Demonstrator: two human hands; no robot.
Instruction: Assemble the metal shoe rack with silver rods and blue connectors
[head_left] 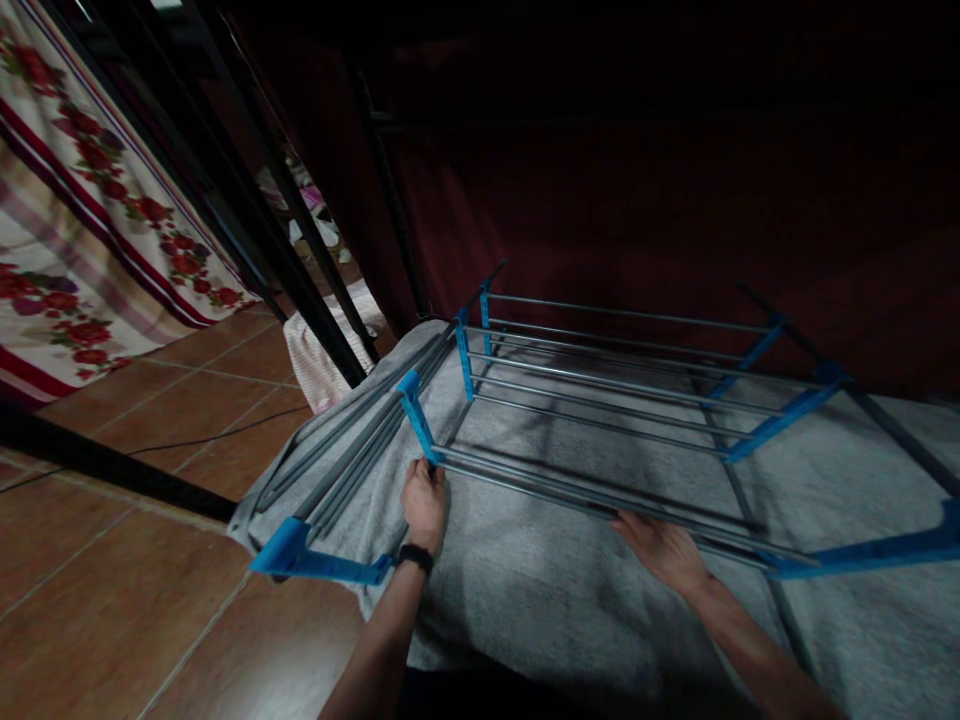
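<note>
Here come our forearms point(390, 635), slanting in: our left hand point(424, 502) pinches the foot of a blue plastic bracket point(417, 418), our right hand point(664, 550) curls its fingers round slim grey tubes point(525, 479). Our ladder-like rack point(615, 381) rests ahead on fuzzy grey cloth point(525, 590), brown tiles point(150, 560) off left.

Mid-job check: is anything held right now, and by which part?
Yes, the metal-tube rack: the left hand holds the lower end of a blue plastic bracket; the right hand holds the front rods partway along.
</note>
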